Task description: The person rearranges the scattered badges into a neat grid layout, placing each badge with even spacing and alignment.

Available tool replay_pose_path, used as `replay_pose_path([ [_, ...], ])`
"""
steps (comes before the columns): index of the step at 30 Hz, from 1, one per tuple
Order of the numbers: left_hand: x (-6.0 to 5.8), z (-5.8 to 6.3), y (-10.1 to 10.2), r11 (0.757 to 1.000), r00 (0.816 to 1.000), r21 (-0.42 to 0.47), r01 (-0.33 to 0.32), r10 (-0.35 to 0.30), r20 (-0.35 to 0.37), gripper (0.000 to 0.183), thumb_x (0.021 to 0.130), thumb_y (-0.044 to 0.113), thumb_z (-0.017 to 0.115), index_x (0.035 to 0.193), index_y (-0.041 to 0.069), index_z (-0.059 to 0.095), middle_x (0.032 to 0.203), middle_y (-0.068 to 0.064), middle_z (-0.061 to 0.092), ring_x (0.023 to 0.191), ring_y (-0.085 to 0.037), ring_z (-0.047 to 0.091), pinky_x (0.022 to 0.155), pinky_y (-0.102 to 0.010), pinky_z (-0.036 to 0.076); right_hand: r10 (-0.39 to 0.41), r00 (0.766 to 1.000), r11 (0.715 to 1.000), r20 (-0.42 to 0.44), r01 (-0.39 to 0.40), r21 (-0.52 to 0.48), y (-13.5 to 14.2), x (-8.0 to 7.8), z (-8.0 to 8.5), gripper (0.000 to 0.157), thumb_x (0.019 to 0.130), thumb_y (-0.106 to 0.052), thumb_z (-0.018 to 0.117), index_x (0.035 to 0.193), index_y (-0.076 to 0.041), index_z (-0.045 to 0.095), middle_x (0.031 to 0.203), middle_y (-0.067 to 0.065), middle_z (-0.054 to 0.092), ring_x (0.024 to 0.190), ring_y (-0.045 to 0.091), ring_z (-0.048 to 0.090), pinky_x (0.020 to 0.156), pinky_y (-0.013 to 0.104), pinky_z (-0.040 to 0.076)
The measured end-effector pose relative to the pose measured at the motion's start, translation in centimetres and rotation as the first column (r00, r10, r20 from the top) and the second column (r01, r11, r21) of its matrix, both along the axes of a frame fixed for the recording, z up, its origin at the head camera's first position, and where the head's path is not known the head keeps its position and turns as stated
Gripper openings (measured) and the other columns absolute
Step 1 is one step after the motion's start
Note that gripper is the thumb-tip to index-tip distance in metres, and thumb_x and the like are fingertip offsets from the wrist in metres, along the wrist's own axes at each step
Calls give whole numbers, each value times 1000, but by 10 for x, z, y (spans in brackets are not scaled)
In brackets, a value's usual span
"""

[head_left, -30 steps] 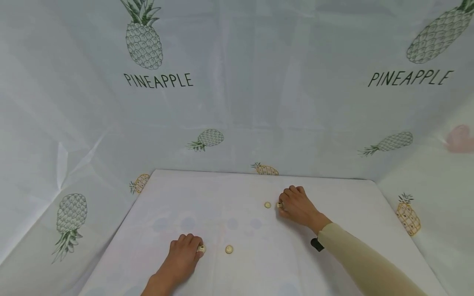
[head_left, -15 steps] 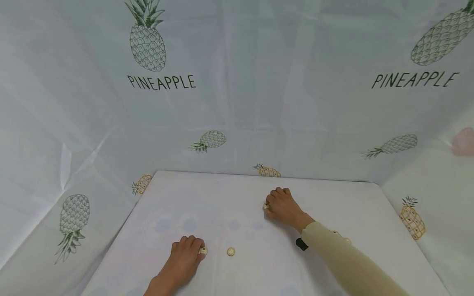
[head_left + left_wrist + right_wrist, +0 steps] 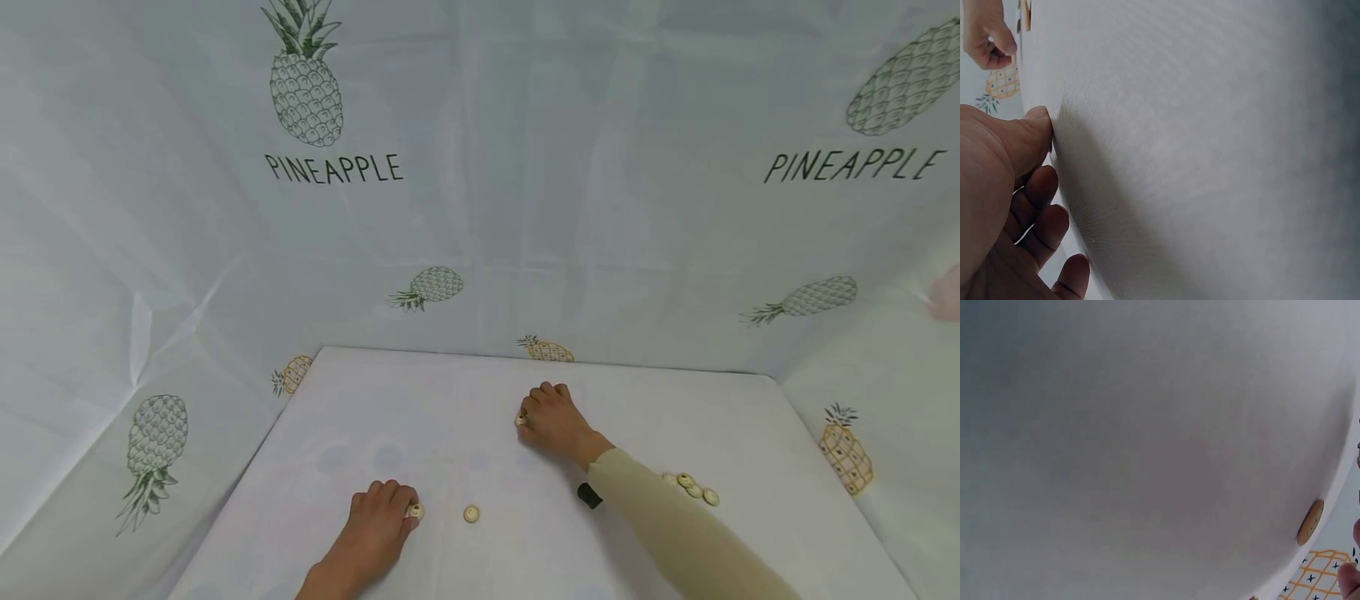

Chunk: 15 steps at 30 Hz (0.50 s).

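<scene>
My left hand (image 3: 378,521) rests low over the white table and pinches a pale wooden disc (image 3: 417,512) between thumb and fingers. To its right lies a loose wooden disc (image 3: 471,513), a ring and dark marks on its face. Farther back, my right hand (image 3: 551,421) pinches another disc (image 3: 521,421) at its fingertips. The left wrist view shows my left thumb (image 3: 1035,131) at the table surface, the other fingers curled behind; the held disc is hidden there. In the right wrist view one disc (image 3: 1311,523) sits beside fingertips cut off by the frame edge.
Several similar discs (image 3: 693,488) lie in a cluster at the right, beside my sleeve (image 3: 660,517). A small black device (image 3: 590,496) is under my right wrist. Pineapple-print cloth (image 3: 480,208) hangs around the table (image 3: 420,383) at the back and sides.
My right hand has moved left with a disc; the loose disc that lay just left of it no longer shows separately. The disc cluster has come out from behind the sleeve. My left hand stays put.
</scene>
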<state>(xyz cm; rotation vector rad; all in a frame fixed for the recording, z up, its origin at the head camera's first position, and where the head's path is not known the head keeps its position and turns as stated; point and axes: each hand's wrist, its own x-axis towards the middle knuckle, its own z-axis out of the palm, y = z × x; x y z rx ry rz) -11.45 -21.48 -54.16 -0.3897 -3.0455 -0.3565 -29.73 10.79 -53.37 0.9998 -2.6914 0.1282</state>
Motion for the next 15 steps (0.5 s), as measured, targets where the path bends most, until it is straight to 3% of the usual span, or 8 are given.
replay_pose_path([
  [15,1,0,-2,1000,1000,17,3,-3,20,23,93,26,81,108,19,65,100,9,58,96,-14,50,81,-42,41,-28,997,1000,72,28,2,-6,0,-4,14,96,-31,73,94,-17,71,96,-2,65,93,20,51,93,47,41],
])
